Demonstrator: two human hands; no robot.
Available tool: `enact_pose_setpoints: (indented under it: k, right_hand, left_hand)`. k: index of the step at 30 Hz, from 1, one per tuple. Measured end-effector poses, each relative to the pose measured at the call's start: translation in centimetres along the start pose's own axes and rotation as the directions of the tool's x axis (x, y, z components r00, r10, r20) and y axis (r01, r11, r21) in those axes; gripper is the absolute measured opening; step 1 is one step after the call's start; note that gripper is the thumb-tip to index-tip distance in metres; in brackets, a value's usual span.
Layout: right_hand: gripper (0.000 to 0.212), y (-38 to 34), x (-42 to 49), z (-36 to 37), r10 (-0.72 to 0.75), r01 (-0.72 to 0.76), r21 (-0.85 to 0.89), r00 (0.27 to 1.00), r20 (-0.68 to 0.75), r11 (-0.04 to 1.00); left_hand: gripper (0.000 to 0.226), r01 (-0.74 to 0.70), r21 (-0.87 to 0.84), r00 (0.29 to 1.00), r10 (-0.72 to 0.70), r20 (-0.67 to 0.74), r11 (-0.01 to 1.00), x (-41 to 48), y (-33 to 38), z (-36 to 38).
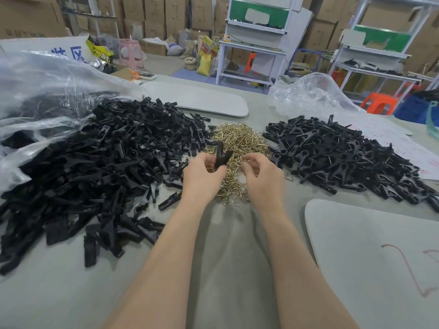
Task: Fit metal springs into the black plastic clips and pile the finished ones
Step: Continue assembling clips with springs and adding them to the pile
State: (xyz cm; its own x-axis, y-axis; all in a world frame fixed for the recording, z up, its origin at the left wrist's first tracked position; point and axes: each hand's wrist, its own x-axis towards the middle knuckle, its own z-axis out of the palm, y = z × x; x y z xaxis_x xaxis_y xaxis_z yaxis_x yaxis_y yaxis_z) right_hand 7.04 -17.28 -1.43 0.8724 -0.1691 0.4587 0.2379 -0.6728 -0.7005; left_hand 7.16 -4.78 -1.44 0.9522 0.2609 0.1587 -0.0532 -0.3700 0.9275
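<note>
While the left hand (204, 176) grips the clip (222, 156): I judge the step in hand to be seating a spring. The clip's two black arms rise from the fingers in a V that opens toward 12 o'clock.
Left hand: clenched round the clip's lower end, thumb on one face and fingers on the other. I would hold it low, so the spring seat is not covered.
Right hand (263, 179): just beside the left, at its 3 o'clock, fingers curled and thumb and forefinger tips close together. I cannot tell whether a spring sits between them, since brass wire lies directly behind.
Spring heap (240, 141): tangled brass-coloured wire on the desk (225, 245), beneath both hands and running on toward 12 o'clock. I would lift one spring alone and shake off any that are hooked to it.
Fitting: I would line the spring's legs up with the clip arms before pressing, push squarely, then squeeze once to confirm the jaws return.
Loose clips (107, 162): a large black heap at 9 o'clock, spilling from a clear bag (47, 74) at 10 o'clock.
Finished pile (344, 157): at 2 o'clock, apart from the loose clips, with the springs between. The fitted clip goes there.
Risk: a half-seated spring may spring out, and mixing the two black heaps would hide unfinished pieces.
</note>
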Motion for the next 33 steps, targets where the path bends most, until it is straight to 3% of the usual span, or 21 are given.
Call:
enact_pose_setpoints:
  k: [9, 14, 17, 21, 25, 28, 33]
  right_hand:
    - [0.014, -0.09, 0.13, -0.13, -0.049, 0.049, 0.008, 0.999, 0.012, 0.999]
    - [0.011, 0.49, 0.24, -0.08, 0.067, -0.068, 0.005, 0.995, 0.077, 0.998]
    - [0.006, 0.41, 0.38, -0.47, 0.105, -0.108, 0.081, 0.994, 0.037, 0.991]
    - [0.015, 0.19, 0.38, -0.72, 0.108, -0.108, 0.184, 0.994, 0.010, 0.977]
    - [0.007, 0.02, 0.33, -0.77, -0.056, 0.059, 0.081, 0.998, -0.037, 0.995]
    - [0.011, 0.61, 0.36, -0.28, 0.033, -0.026, -0.057, 0.992, 0.119, 0.998]
    - [0.012, 0.35, 0.47, -0.47, 0.019, -0.019, 0.021, 0.999, 0.033, 1.000]
  left_hand:
    - [0.011, -0.043, 0.081, 0.998, 0.039, 0.045, 0.996, -0.36, -0.07, 0.16]
    - [0.010, -0.045, 0.063, 0.998, 0.042, 0.051, 0.997, -0.31, -0.16, 0.10]
    - [0.009, -0.040, 0.061, 0.998, 0.037, 0.051, 0.997, -0.28, -0.25, 0.06]
    - [0.010, -0.039, 0.059, 0.998, 0.035, 0.056, 0.997, -0.23, -0.23, 0.18]
    - [0.010, -0.030, 0.049, 0.998, 0.027, 0.057, 0.998, -0.19, -0.19, 0.13]
    - [0.010, -0.039, 0.036, 0.998, 0.037, 0.057, 0.999, -0.19, -0.17, 0.03]
    - [0.010, -0.042, 0.044, 0.998, 0.040, 0.046, 0.998, -0.19, -0.25, 0.08]
